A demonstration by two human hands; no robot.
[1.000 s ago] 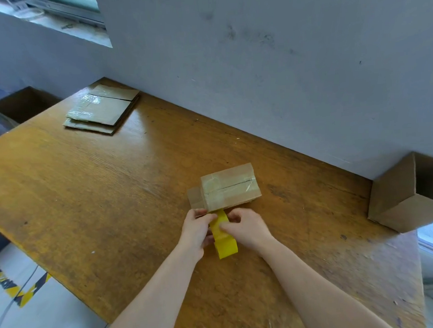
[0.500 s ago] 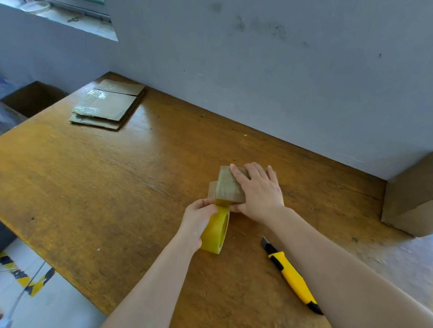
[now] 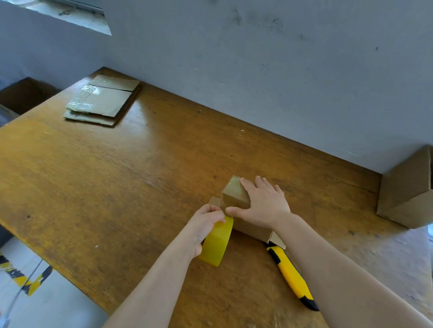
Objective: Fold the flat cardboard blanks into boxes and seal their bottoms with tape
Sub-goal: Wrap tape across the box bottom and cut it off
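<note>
A small folded cardboard box (image 3: 234, 196) stands on the wooden table (image 3: 111, 184), its taped bottom facing up. My right hand (image 3: 264, 204) lies flat on top of it, fingers straight, thumb along the near edge. My left hand (image 3: 205, 227) grips a yellow roll of tape (image 3: 217, 244), held on edge against the box's near left side. A stack of flat cardboard blanks (image 3: 101, 101) lies at the far left of the table.
A yellow and black utility knife (image 3: 293, 279) lies on the table just right of the tape, under my right forearm. An open cardboard box (image 3: 410, 191) stands at the right against the grey wall. Another open box (image 3: 22, 95) sits beyond the table's left end.
My right hand left the tape and came down flat on the box top. The left hand kept the roll and tilted it beside the box. The knife came into sight.
</note>
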